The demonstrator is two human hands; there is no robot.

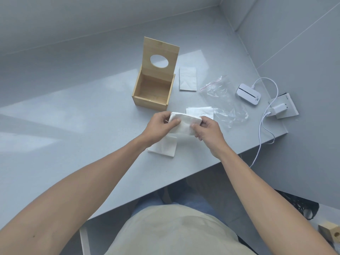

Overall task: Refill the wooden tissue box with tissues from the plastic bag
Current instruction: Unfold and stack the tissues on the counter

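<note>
Just above the grey worktop [73,126], both hands hold one folded wad of tissues [184,124] between them. The left hand [160,127] pinches its left end, thumb on top and fingers curled under, grip closed on the paper. The right hand [207,130] does the same at the right end, thumb pressed onto the near face, grip likewise closed on the wad.

Beyond the hands stands the wooden box [152,91], its lid [161,56] swung up and back, an oval hole in it; the inside shows bare wood. A single folded tissue [188,79] lies flat just right of the box. Another small stack [201,111] lies on the worktop behind the held wad, touching the clear bag [224,100], which lies crumpled and flat to the right. A further tissue [163,148] lies under the left wrist, near the worktop's edge.

Far right sit a white device [248,94], a charger [278,109] and a cable [263,129].
</note>
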